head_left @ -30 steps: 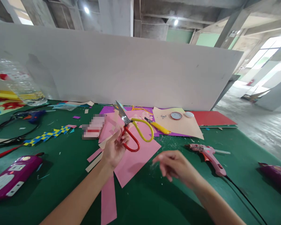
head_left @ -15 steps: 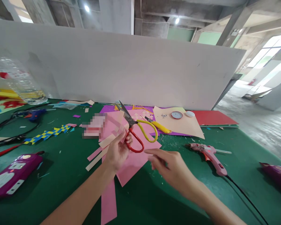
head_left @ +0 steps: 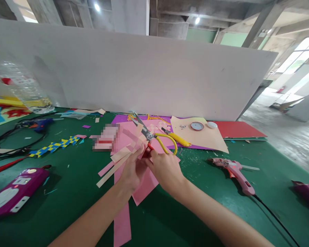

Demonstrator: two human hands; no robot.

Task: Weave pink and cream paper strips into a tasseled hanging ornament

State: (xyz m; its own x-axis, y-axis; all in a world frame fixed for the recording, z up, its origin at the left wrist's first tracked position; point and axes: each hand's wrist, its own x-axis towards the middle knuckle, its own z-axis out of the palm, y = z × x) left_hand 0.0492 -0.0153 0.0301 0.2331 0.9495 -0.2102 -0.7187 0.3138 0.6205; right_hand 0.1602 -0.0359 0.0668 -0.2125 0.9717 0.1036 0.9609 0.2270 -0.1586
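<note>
Over the pink sheet (head_left: 144, 191) on the tabletop (head_left: 74, 187), your left hand (head_left: 133, 168) is gripping the scissors (head_left: 148, 135), blades (head_left: 141, 124) parted. Strips (head_left: 113, 170) are lying to the left, seemingly cut already; how much is remaining isn't showing. Your right hand (head_left: 168, 171) — hanging apart a second ago — is now meeting the red handle (head_left: 149, 146); whether it's gripping, I cannot tell.

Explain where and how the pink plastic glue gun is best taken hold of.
Probably hold the pink plastic glue gun by its slim handle, coming from the near right: the handle slants that way, while the dark nozzle points left.
</note>
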